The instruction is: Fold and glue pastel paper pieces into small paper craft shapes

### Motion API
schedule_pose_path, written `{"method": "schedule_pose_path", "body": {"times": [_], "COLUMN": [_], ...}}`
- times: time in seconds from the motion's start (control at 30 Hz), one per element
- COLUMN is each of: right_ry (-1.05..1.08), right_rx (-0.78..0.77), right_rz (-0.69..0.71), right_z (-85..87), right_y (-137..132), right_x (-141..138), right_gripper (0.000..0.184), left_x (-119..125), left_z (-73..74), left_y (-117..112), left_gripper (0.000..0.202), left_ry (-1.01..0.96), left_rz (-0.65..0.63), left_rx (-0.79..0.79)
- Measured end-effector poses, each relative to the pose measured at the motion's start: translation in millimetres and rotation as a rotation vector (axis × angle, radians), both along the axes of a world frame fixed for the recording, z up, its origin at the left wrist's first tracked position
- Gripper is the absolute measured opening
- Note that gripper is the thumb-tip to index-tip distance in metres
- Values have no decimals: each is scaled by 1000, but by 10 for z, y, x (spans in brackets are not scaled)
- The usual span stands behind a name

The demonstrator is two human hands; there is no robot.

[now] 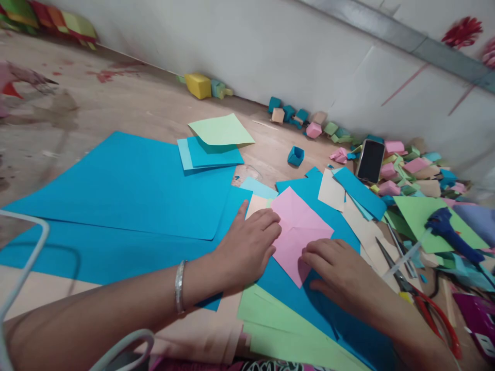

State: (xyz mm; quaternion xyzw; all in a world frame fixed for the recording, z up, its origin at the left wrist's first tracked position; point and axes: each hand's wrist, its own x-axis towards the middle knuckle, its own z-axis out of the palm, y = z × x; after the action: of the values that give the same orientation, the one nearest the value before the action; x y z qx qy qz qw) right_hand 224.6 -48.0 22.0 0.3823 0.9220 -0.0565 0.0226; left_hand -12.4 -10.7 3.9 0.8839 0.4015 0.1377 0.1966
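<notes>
Creased pink square (292, 224) lying over blue paper (346, 226) on the counter (147, 105), between a person's two hands. The left hand (251, 239), palm down, touches the square's left edge, most fingers bent and one outstretched. The right hand (332, 263) lies at its lower right edge, fingers curled; whether either hand pinches the paper cannot be told from where one stands. Beyond, a small blue box (296, 156); at right, a phone (370, 161) beside heaped paper pieces (415, 166), red-handled scissors (429, 304) and a blue glue gun (452, 234).
</notes>
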Motion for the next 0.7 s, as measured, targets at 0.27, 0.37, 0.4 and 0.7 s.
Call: {"method": "schedule_pose_path", "body": {"times": [0.27, 0.37, 0.4, 0.7], "right_ry": [99, 36, -1, -228], "right_rx": [-22, 116, 156, 248], "right_rz": [89, 176, 189, 105], "right_z": [-9, 46, 62, -23], "right_y": [34, -42, -76, -175], "right_x": [-15, -76, -105, -253], "right_gripper": [11, 17, 19, 15], "left_x": [12, 22, 26, 6], "left_z": [22, 1, -8, -24], "left_y": [6, -11, -16, -10], "left_gripper": [13, 14, 15, 26], "left_ry": [26, 43, 46, 45], "left_rz": [-15, -22, -25, -46], "left_rx": [4, 44, 59, 90]}}
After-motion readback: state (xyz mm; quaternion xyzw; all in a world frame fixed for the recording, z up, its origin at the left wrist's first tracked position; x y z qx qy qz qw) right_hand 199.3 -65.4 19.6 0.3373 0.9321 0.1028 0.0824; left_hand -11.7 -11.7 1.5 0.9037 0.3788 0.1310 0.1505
